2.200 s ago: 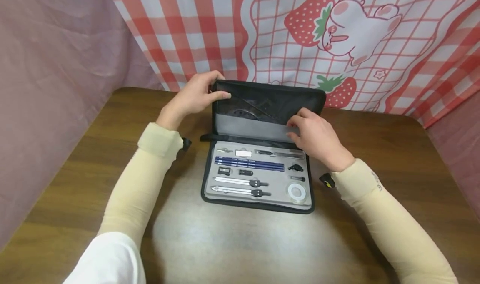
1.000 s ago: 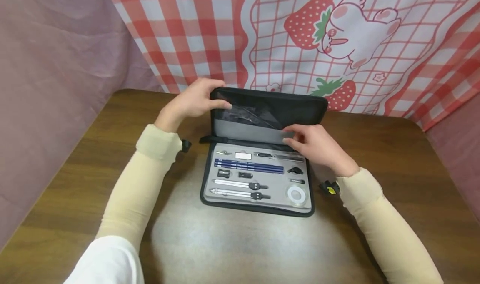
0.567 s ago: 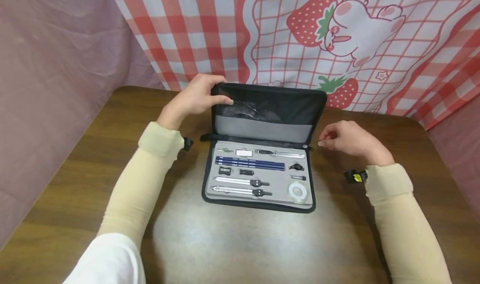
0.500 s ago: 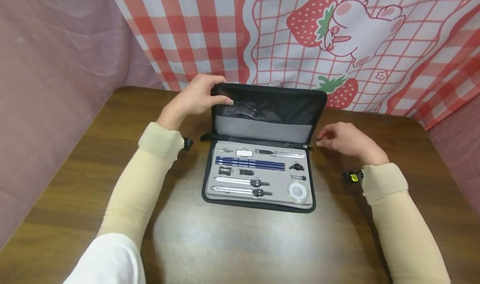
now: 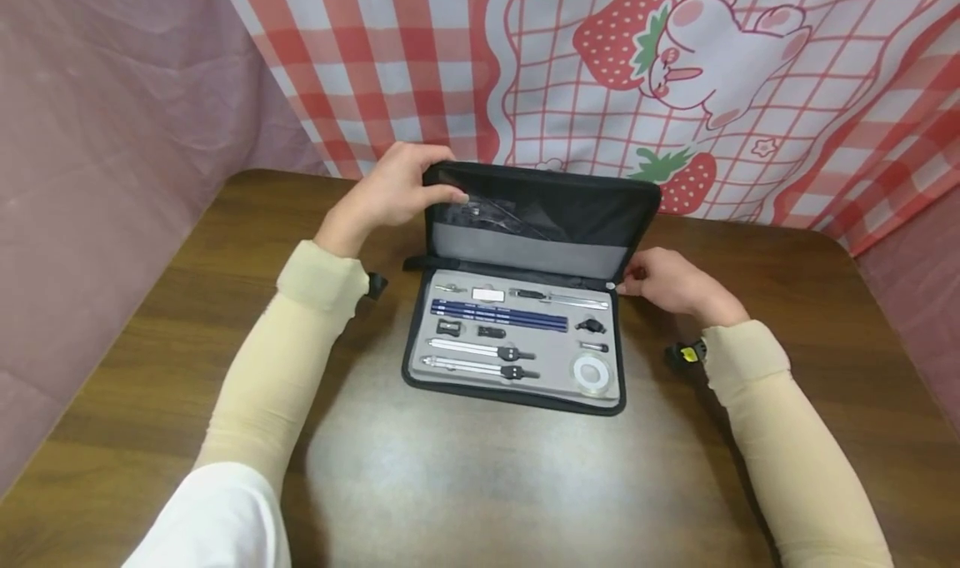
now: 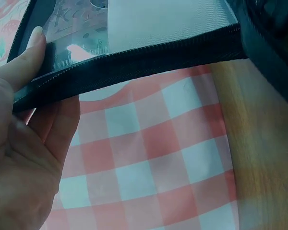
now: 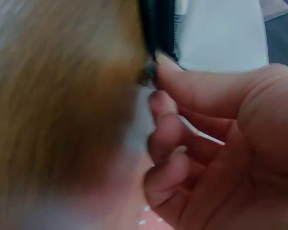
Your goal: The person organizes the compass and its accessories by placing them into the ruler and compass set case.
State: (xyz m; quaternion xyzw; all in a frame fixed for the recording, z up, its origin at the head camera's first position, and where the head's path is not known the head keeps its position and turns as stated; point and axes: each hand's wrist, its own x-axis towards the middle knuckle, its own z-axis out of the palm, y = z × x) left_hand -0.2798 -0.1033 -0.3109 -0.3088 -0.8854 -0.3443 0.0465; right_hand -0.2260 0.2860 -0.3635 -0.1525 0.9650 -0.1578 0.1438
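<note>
A black zip case (image 5: 519,399) lies unfolded on the table, its lid (image 5: 577,206) raised and leaning back. In the head view, my left hand (image 5: 397,189) grips the lid's upper left corner, thumb inside and fingers behind. At the hinge's right end my right hand (image 5: 667,281) pinches the small dark zipper pull (image 7: 147,74), mostly covered by thumb and finger in the right wrist view. The grey tray holds blue pencils (image 5: 498,315), two compasses (image 5: 480,369), a white eraser (image 5: 488,295), a sharpener (image 5: 449,327) and a white tape roll (image 5: 591,374). A clear stencil (image 6: 81,36) sits in the lid pocket.
The wooden table (image 5: 465,485) extends around the case. A red-and-white checked cloth (image 5: 375,68) hangs behind the lid, and a pink cloth (image 5: 97,176) covers the left side. A black strap (image 5: 420,263) sticks out at the hinge's left end.
My right hand has left the lid pocket, moved out to the right, then come in to the zipper pull at the hinge. The left hand keeps its grip on the lid corner.
</note>
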